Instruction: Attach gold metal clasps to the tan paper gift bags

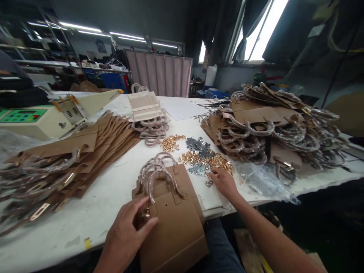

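A brown bag panel with plastic-wrapped handles leans over the table's front edge, other brown layers beneath it. My left hand lies at its left side, thumb and index finger spread, the thumb on the panel and the index fingertip by a handle base. Shiny gold metal shows between them; whether the hand touches it I cannot tell. At the near edge of a heap of gold fittings, my right hand is closed in a pinch on a small gold fitting. Grey metal plates lie beside the heap.
Brown bag pieces with wrapped handles are stacked left and high on the right. Lighter bag pieces stand behind. A clear plastic bag lies right of my right hand. A cream machine is at far left.
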Demonstrator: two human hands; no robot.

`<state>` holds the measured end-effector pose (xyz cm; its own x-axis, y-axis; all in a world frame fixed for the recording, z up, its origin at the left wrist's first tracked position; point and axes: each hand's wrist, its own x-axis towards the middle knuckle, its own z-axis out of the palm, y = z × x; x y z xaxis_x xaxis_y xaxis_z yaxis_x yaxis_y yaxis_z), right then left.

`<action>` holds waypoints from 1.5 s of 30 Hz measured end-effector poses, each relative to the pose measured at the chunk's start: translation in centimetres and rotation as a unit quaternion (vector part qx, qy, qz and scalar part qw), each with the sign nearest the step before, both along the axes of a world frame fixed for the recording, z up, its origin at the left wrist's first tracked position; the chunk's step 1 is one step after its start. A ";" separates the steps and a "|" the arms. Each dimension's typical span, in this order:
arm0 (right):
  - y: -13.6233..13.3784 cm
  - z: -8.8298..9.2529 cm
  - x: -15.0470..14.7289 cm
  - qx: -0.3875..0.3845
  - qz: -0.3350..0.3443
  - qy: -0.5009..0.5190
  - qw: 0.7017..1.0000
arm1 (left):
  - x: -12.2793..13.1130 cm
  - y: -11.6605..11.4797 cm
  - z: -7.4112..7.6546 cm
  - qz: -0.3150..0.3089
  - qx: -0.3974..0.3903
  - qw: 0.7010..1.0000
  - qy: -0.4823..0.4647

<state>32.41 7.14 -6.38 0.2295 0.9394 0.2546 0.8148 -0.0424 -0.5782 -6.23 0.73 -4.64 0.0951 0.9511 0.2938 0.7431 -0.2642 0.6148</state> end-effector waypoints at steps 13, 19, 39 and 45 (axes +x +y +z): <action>1.5 -1.5 -0.1 -0.018 0.047 0.015 0.999 | 5.1 -0.5 6.2 -0.166 0.141 0.969 0.115; -1.3 0.8 -1.9 -0.020 0.118 0.159 0.980 | 8.2 3.0 6.4 -0.249 0.113 0.936 0.224; -9.3 -1.4 -13.3 0.143 0.216 0.182 0.949 | 12.9 6.1 10.3 -0.312 -0.089 0.916 0.235; -9.3 -0.5 -13.8 0.136 0.226 0.185 0.947 | 11.5 6.1 10.1 -0.284 -0.213 0.932 -0.081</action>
